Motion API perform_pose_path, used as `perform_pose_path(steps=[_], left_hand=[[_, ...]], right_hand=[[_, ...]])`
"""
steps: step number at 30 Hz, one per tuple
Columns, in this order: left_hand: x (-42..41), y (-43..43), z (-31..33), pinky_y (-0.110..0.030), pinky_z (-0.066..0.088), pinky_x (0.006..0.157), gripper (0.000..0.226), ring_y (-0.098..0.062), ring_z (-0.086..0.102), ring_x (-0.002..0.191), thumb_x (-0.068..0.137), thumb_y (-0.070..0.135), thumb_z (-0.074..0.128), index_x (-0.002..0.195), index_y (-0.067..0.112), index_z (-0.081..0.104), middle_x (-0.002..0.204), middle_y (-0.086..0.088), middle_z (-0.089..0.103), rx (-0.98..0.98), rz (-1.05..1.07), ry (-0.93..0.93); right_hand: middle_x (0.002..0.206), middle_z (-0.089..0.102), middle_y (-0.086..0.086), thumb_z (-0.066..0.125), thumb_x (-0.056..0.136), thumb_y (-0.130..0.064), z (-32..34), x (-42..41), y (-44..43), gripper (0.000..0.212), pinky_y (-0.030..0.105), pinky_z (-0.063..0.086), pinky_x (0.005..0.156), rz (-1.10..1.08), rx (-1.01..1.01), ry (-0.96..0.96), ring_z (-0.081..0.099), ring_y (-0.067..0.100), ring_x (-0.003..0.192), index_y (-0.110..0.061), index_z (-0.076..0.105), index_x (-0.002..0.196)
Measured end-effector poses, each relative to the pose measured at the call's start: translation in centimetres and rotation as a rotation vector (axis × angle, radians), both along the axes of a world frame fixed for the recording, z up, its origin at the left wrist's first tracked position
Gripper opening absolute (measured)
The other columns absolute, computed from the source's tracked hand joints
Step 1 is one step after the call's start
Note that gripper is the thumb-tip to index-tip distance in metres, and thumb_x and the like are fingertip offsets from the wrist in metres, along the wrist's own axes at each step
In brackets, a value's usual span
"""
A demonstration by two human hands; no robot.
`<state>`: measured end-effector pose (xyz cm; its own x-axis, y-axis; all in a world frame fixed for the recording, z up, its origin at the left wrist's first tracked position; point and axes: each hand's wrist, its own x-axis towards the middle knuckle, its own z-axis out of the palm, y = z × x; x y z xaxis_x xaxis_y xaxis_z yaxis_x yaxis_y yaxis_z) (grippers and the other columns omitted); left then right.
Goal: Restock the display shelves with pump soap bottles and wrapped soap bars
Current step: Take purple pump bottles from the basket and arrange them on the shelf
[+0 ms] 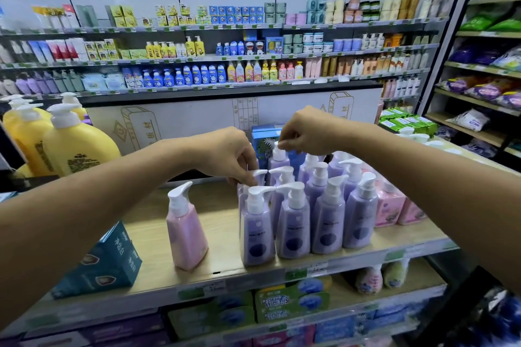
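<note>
Several purple pump soap bottles (293, 222) stand in rows on the wooden display shelf (220, 231). My left hand (225, 155) reaches down to the left rear of the group and pinches the white pump head of a purple bottle (260, 175). Further back, my right hand (307, 129) pinches the pump top of another purple bottle (277, 159). A single pink pump bottle (184, 229) stands alone left of the group. More pink bottles (390, 205) sit at the right end of the shelf.
A teal box (104, 259) lies at the shelf's left front. Large yellow pump bottles (70, 144) stand at the far left. A blue carton (265, 138) stands behind the purple bottles. Green packs (406, 121) lie at right. Stocked wall shelves (225, 65) run behind, lower shelves below.
</note>
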<state>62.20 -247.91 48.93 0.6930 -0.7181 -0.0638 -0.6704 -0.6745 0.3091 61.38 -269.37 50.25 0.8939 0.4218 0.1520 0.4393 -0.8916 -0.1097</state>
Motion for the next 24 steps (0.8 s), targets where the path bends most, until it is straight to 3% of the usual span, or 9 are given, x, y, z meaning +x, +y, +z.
perform_pose_path(steps=[4,6,8,11,13,15,17,20,24], left_hand=[[0.2,0.2,-0.1,-0.019,0.056,0.065,0.024,-0.002,0.069,0.062,0.081,0.046,0.075,0.087,0.022,0.075,0.069,0.015,0.072,-0.008,-0.008,-0.03],[0.3,0.2,0.0,-0.02,0.057,0.064,0.037,-0.003,0.07,0.062,0.08,0.058,0.065,0.085,0.022,0.074,0.067,0.014,0.072,-0.032,0.002,0.016],[1.0,0.3,0.0,-0.021,0.057,0.059,0.048,-0.01,0.072,0.06,0.082,0.062,0.055,0.085,0.018,0.073,0.066,0.007,0.073,-0.125,0.068,0.067],[3.0,0.6,-0.3,-0.021,0.051,0.048,0.04,-0.007,0.065,0.051,0.091,0.055,0.054,0.086,0.017,0.066,0.061,0.003,0.069,-0.244,0.189,-0.186],[3.9,0.7,-0.6,-0.019,0.043,0.052,0.031,-0.005,0.06,0.06,0.09,0.053,0.06,0.098,0.023,0.063,0.076,0.007,0.068,-0.152,0.22,-0.359],[4.5,0.3,-1.1,-0.024,0.046,0.06,0.039,-0.007,0.058,0.072,0.089,0.053,0.063,0.114,0.023,0.062,0.089,0.004,0.065,-0.061,0.234,-0.329],[4.6,-0.4,-1.5,-0.026,0.05,0.065,0.043,-0.013,0.058,0.076,0.089,0.05,0.064,0.116,0.017,0.067,0.091,0.001,0.064,-0.042,0.244,-0.297],[4.6,-1.4,-2.0,-0.021,0.041,0.058,0.041,-0.015,0.056,0.074,0.086,0.044,0.071,0.109,0.01,0.071,0.088,0.001,0.062,-0.053,0.229,-0.313],[4.3,-1.8,-2.0,-0.022,0.043,0.062,0.033,-0.016,0.057,0.076,0.083,0.028,0.074,0.11,0.009,0.074,0.089,0.001,0.066,-0.059,0.24,-0.37]], right_hand=[[0.108,0.073,0.001,0.061,0.095,-0.023,-1.0,1.6,0.5,0.022,0.027,0.047,0.078,-0.088,-0.037,-0.082,0.062,0.018,0.091,-0.017,0.074,0.112],[0.106,0.073,0.004,0.058,0.095,-0.024,-1.7,2.3,1.0,0.022,0.034,0.053,0.081,-0.122,-0.116,-0.045,0.063,0.024,0.094,-0.016,0.073,0.109],[0.095,0.072,0.007,0.058,0.092,-0.024,-2.2,2.8,1.4,0.021,0.037,0.055,0.074,-0.142,-0.173,-0.03,0.062,0.026,0.086,-0.013,0.073,0.1],[0.077,0.066,0.008,0.065,0.087,-0.027,-2.4,3.2,1.5,0.018,0.028,0.04,0.054,-0.152,-0.187,-0.021,0.053,0.025,0.072,-0.01,0.071,0.086],[0.075,0.063,0.006,0.068,0.089,-0.029,-2.2,3.1,1.3,0.021,0.026,0.037,0.052,-0.133,-0.202,-0.005,0.052,0.025,0.073,-0.009,0.072,0.087],[0.086,0.069,0.006,0.069,0.09,-0.031,-1.8,2.8,1.0,0.023,0.031,0.049,0.064,-0.098,-0.206,0.017,0.059,0.026,0.082,-0.01,0.075,0.097],[0.094,0.07,0.006,0.071,0.089,-0.032,-1.6,2.5,0.9,0.023,0.033,0.05,0.072,-0.069,-0.204,0.034,0.061,0.025,0.087,-0.012,0.074,0.101],[0.095,0.068,0.007,0.07,0.089,-0.034,-1.5,2.1,1.3,0.025,0.036,0.052,0.075,-0.043,-0.244,0.028,0.062,0.025,0.089,-0.012,0.073,0.102],[0.088,0.067,0.005,0.07,0.09,-0.032,-1.1,1.5,1.6,0.023,0.036,0.051,0.073,-0.014,-0.283,0.027,0.06,0.026,0.085,-0.01,0.071,0.094]])
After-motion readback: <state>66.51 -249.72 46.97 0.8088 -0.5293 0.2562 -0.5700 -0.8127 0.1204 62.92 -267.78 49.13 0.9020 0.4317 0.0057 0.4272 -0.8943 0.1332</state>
